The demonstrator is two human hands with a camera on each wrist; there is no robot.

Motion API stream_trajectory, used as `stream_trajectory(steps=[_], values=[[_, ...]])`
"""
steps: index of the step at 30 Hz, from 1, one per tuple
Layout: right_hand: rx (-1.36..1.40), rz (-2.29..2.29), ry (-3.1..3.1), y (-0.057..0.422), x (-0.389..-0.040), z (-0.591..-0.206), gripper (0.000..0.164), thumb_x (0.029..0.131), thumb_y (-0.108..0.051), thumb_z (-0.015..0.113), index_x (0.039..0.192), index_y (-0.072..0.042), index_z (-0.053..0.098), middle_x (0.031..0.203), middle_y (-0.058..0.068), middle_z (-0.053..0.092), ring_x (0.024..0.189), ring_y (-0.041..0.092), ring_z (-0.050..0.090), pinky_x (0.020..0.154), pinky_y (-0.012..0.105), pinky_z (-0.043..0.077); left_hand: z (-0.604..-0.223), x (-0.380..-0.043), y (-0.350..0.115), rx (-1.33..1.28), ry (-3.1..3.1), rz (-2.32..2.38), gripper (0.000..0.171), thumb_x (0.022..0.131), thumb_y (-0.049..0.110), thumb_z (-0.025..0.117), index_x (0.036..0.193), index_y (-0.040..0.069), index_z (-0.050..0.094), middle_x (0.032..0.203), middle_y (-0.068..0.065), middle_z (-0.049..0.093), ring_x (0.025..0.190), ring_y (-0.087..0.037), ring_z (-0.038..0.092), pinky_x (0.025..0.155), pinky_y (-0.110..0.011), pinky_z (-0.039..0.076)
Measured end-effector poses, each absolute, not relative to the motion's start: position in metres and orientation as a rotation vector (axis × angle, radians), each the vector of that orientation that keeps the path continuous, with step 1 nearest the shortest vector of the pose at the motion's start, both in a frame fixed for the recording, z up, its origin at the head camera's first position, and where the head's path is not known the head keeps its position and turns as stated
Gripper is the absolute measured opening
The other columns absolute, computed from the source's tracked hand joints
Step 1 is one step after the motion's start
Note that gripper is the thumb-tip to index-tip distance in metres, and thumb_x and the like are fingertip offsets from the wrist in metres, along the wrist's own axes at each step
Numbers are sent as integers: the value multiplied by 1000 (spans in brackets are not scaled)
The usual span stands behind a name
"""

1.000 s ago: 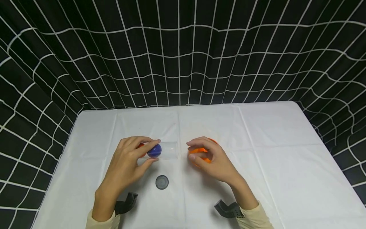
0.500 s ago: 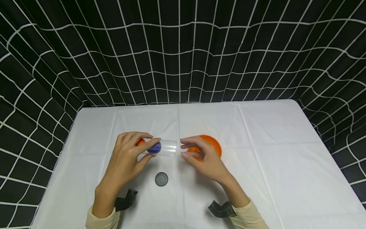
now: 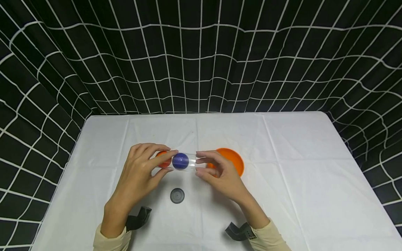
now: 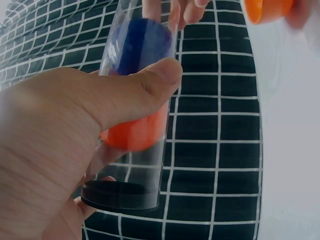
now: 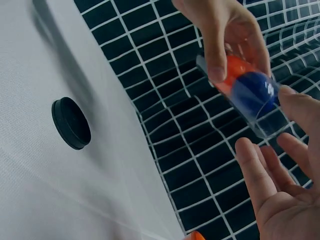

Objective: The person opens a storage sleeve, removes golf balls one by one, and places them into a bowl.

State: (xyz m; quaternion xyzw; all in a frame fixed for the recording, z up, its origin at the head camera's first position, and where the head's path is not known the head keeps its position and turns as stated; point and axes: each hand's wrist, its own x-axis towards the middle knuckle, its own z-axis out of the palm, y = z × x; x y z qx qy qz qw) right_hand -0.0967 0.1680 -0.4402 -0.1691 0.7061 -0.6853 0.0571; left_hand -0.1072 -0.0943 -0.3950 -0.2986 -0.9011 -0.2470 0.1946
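My left hand (image 3: 136, 174) grips a clear plastic tube (image 3: 192, 157) lying sideways above the table, thumb on the near side and fingers on the far side. Inside sit an orange-red ball (image 3: 163, 159) and, nearer the uncapped right end, a blue ball (image 3: 180, 161). A black cap (image 4: 120, 196) closes the tube's other end in the left wrist view. My right hand (image 3: 224, 177) is at the uncapped end, its fingers spread apart and loosely bent. In the right wrist view its thumb (image 5: 295, 102) reaches the tube's rim, while the other fingers stand off below it.
On the white table (image 3: 301, 195) behind my right hand is an orange bowl (image 3: 233, 160), partly hidden by that hand. A round dark grey cap (image 3: 177, 196) lies nearer me, below the tube. Black netted curtains (image 3: 201, 62) border the table.
My right hand has moved left from over the bowl to the tube's end, uncovering more of the bowl. Both balls have slid right inside the tube, which my left hand still holds.
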Motion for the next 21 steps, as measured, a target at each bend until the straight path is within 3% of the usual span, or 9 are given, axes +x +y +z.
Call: stream_trajectory(steps=[10, 21], values=[[-529, -2084, 2135, 169, -97, -439, 49, 89, -2, 75, 135, -9, 60, 133, 15, 59, 118, 16, 65, 92, 31, 60, -393, -107, -95, -842, -2529, -665, 51, 77, 20, 87, 125, 29, 72, 119, 2, 70, 116, -22, 60, 104, -45, 38], [-413, -2065, 2166, 172, -96, -435, 46, 89, -7, 75, 133, -9, 61, 134, 15, 57, 111, 18, 70, 89, 28, 61, -395, -107, -99, -819, -2552, -684, 50, 79, 28, 86, 127, 28, 70, 122, 3, 70, 118, -20, 61, 104, -43, 39]])
